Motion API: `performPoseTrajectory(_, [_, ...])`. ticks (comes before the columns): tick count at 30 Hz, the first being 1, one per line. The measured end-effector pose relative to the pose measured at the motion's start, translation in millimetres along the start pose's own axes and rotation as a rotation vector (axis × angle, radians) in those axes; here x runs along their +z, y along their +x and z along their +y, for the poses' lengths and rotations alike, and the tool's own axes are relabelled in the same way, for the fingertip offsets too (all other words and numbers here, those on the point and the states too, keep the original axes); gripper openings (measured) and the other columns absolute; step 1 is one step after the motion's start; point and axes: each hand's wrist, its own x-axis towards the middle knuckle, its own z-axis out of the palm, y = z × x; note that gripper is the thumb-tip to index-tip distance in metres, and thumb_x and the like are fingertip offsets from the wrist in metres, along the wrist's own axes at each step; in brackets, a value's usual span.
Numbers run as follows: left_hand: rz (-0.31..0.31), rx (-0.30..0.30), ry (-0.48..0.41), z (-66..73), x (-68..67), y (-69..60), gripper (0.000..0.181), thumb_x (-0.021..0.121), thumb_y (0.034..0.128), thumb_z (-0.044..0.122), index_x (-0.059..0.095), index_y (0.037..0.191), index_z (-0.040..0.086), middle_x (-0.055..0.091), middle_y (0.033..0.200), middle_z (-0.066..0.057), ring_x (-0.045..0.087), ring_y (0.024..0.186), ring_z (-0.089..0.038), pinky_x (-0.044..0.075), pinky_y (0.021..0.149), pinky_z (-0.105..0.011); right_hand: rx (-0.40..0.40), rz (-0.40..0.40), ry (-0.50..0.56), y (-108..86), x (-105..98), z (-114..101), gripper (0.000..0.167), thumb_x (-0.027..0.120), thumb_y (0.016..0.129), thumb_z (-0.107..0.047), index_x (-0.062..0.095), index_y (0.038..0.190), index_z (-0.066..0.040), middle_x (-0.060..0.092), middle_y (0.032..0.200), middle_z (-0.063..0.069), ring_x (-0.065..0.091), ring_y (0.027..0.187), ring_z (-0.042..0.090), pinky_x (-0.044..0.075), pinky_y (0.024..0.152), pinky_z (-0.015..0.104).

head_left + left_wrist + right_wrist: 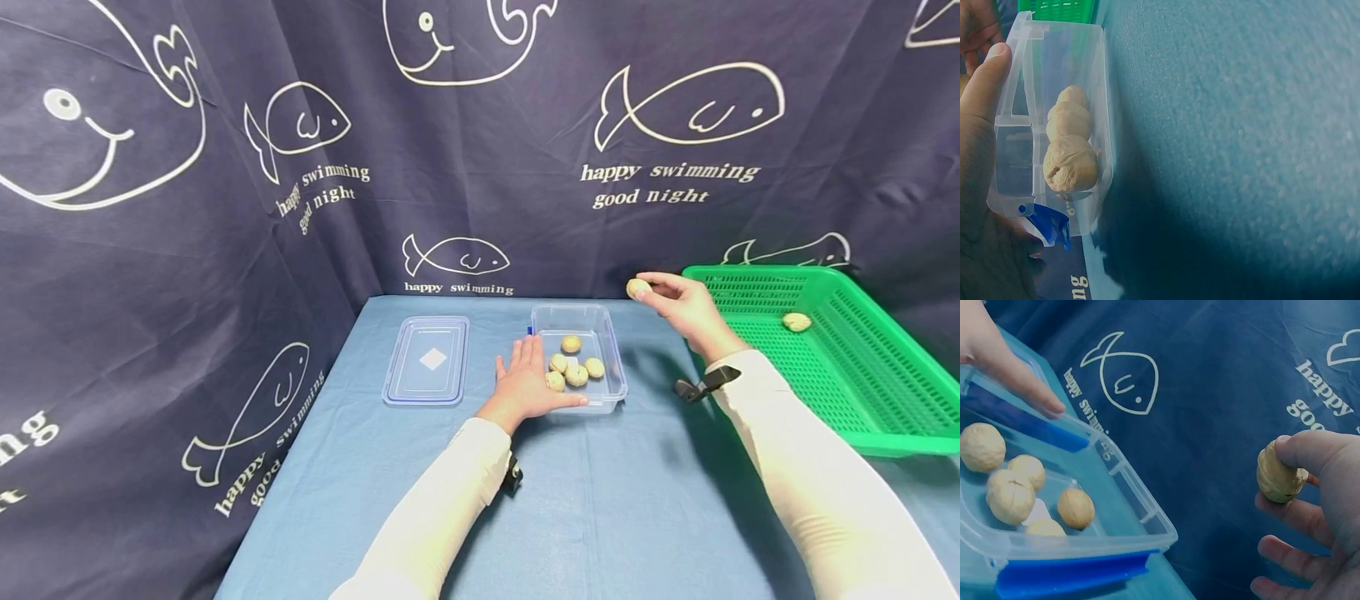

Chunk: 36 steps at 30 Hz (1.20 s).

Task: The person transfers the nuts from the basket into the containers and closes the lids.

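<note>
Between thumb and fingertips, my right hand (692, 312) pinches a walnut (1277, 474), held up between the clear plastic box (617, 379) and the green basket. Inside the box lie several walnuts (577, 375), grouped toward its near half. My left hand (527, 385) rests on the box's left and near rim, fingers straight and thumb stretched along the near edge. In the left wrist view a blue latch (1052, 226) hangs from the box wall beside that hand.
The green basket (862, 442) stands at the right with one walnut (797, 322) in it. A clear lid (427, 360) with a blue edge lies flat left of the box. Behind the blue-covered table (555, 517) hangs a dark curtain (480, 167) with fish drawings.
</note>
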Motion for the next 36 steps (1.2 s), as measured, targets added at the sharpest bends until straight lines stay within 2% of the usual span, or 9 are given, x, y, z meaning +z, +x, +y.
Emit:
performPoseTrajectory(4, [0.006, 0.005, -0.006, -0.6, -0.7, -1.2, 0.136, 0.066, 0.0675, 0.087, 0.007, 0.164, 0.01, 0.01, 0.17, -0.009, 0.004, 0.156, -0.025, 0.009, 0.121, -0.06, -0.027, -0.011, 0.015, -0.4, 8.2, -2.9, 0.056, 0.074, 0.093, -0.038, 0.063, 0.136, -0.004, 0.068, 0.096, -0.016, 0.06, 0.087, 0.0, 0.047, 0.071, 0.017])
performPoseTrajectory(9, [0.006, 0.005, -0.011, -0.7, -1.8, -1.3, 0.136, 0.066, 0.0676, 0.087, 0.007, 0.164, 0.011, 0.011, 0.17, -0.009, 0.005, 0.156, -0.028, 0.01, 0.121, -0.06, -0.004, -0.042, 0.023, -2.7, 18.3, -7.9, 0.057, 0.074, 0.093, -0.041, 0.064, 0.136, -0.006, 0.071, 0.107, -0.005, 0.061, 0.09, 0.0, 0.048, 0.075, 0.018])
performPoseTrajectory(13, [-0.003, -0.001, -0.018, -0.2, -2.4, -0.8, 0.136, 0.067, 0.068, 0.086, 0.006, 0.164, 0.011, 0.009, 0.17, -0.009, 0.004, 0.156, -0.028, 0.008, 0.121, -0.06, -0.018, -0.064, 0.036, -3.8, 25.6, -10.1, 0.055, 0.074, 0.093, -0.038, 0.063, 0.137, -0.006, 0.071, 0.112, 0.002, 0.062, 0.093, 0.0, 0.048, 0.077, 0.019])
performPoseTrajectory(18, [-0.011, -0.006, -0.025, 0.0, -2.5, -0.2, 0.136, 0.067, 0.0683, 0.085, 0.005, 0.164, 0.012, 0.008, 0.17, -0.008, 0.001, 0.156, -0.026, 0.006, 0.121, -0.059, -0.029, -0.065, 0.03, -4.5, 34.0, -8.4, 0.052, 0.074, 0.094, -0.037, 0.065, 0.135, -0.006, 0.072, 0.109, 0.001, 0.063, 0.091, 0.0, 0.048, 0.076, 0.018])
performPoseTrajectory(25, [0.014, 0.008, -0.021, -0.2, -3.4, -1.4, 0.136, 0.068, 0.0673, 0.086, 0.008, 0.164, 0.011, 0.012, 0.17, -0.009, 0.006, 0.156, -0.029, 0.01, 0.12, -0.06, -0.014, -0.09, 0.05, -4.6, 43.2, -7.8, 0.054, 0.074, 0.093, -0.038, 0.064, 0.135, -0.006, 0.072, 0.111, 0.003, 0.062, 0.095, -0.001, 0.048, 0.081, 0.017])
performPoseTrajectory(32, [0.007, 0.013, -0.011, -0.3, -2.5, -1.9, 0.137, 0.066, 0.0674, 0.087, 0.007, 0.164, 0.01, 0.011, 0.17, -0.01, 0.006, 0.156, -0.03, 0.009, 0.121, -0.06, -0.014, -0.106, 0.061, -5.9, 48.5, -5.7, 0.051, 0.073, 0.094, -0.037, 0.065, 0.133, -0.005, 0.072, 0.112, -0.001, 0.063, 0.095, -0.001, 0.047, 0.082, 0.018])
performPoseTrajectory(36, [0.006, 0.011, -0.008, 0.0, -1.2, -1.4, 0.137, 0.066, 0.0673, 0.087, 0.007, 0.164, 0.01, 0.01, 0.17, -0.01, 0.003, 0.156, -0.028, 0.009, 0.121, -0.06, -0.022, -0.111, 0.061, -6.0, 51.7, -2.8, 0.045, 0.072, 0.096, -0.032, 0.066, 0.131, -0.005, 0.072, 0.117, 0.006, 0.063, 0.097, 0.001, 0.047, 0.085, 0.019])
